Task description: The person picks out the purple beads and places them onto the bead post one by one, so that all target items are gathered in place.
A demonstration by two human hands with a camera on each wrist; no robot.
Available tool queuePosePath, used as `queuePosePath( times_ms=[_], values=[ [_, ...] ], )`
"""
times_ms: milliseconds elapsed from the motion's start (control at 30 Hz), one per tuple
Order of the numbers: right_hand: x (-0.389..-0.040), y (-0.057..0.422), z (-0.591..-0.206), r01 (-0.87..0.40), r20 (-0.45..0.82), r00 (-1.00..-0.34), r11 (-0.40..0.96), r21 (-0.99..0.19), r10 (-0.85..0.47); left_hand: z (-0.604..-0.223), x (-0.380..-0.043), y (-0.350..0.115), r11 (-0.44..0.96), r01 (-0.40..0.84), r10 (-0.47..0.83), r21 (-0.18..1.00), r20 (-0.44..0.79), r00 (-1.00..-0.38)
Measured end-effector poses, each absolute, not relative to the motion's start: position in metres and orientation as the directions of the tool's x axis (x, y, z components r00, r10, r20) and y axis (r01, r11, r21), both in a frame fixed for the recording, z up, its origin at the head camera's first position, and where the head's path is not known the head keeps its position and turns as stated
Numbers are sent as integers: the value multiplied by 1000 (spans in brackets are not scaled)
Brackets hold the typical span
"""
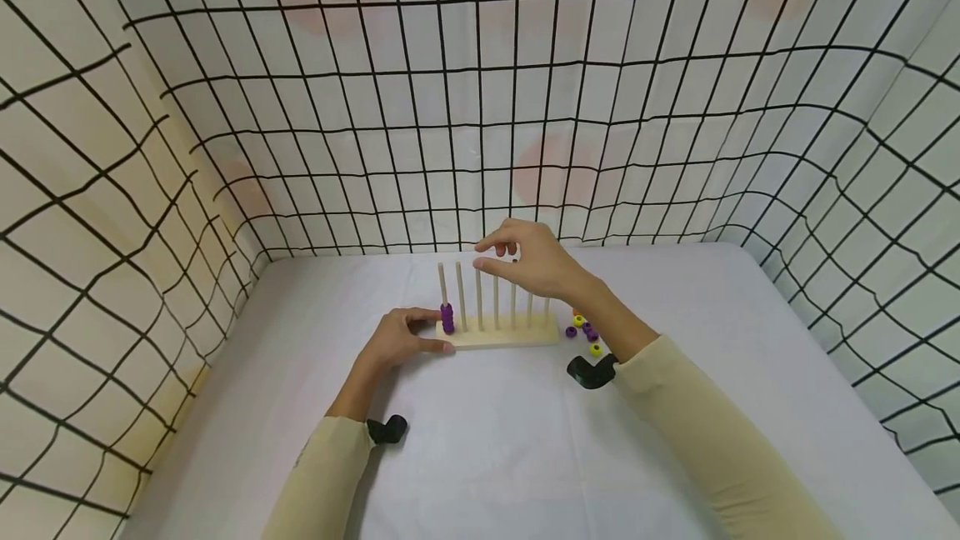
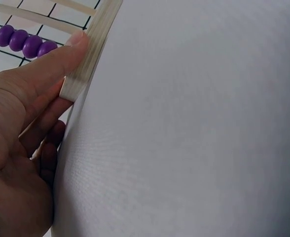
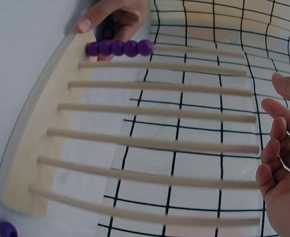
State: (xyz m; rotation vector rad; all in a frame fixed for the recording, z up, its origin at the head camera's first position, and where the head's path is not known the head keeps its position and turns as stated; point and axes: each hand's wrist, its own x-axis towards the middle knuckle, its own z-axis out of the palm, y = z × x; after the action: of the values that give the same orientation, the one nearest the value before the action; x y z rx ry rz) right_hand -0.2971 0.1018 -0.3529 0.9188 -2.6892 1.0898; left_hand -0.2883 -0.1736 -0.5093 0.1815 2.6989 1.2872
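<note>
A wooden bead rack [image 1: 498, 338] with a pale flat base and a row of upright pegs stands on the white tabletop. Several purple beads [image 1: 447, 319] are stacked at the bottom of its leftmost peg. My left hand [image 1: 397, 338] grips the left end of the base, thumb [image 2: 77, 42] along the front edge and the other fingers behind. Above the middle pegs hovers my right hand [image 1: 534, 261], its fingers loosely bent and the thumb apart from the index. In the right wrist view nothing shows between those fingers, near the peg tops.
Loose purple beads [image 1: 572, 332] and yellow beads [image 1: 596, 349] lie to the right of the rack, partly behind the right forearm, with an orange bead [image 1: 576, 312] beside them. A black wire grid [image 1: 480, 123] rises behind and at both sides of the white tabletop [image 1: 487, 457].
</note>
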Motion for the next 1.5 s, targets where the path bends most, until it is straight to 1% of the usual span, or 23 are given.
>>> queuePosePath(
  times_ms=[400,633,900,1233,1500],
  values=[
    [-290,168,-363,-512,344,-858,573,-640,-381,-512,-289,-173,637,43,169,770,-86,-982],
    [-287,202,-374,-451,328,-892,640,-622,-310,-512,-289,-172,631,52,173,774,-75,-982],
    [-283,233,-399,-390,255,-921,682,-619,-296,-510,-286,-172,628,38,164,777,-85,-983],
    [-284,267,-441,-286,168,-958,722,-631,-233,-508,-287,-175,635,32,159,772,-91,-983],
    [-281,279,-466,-225,109,-973,742,-631,-202,-510,-288,-174,634,37,165,772,-88,-982]
  ],
)
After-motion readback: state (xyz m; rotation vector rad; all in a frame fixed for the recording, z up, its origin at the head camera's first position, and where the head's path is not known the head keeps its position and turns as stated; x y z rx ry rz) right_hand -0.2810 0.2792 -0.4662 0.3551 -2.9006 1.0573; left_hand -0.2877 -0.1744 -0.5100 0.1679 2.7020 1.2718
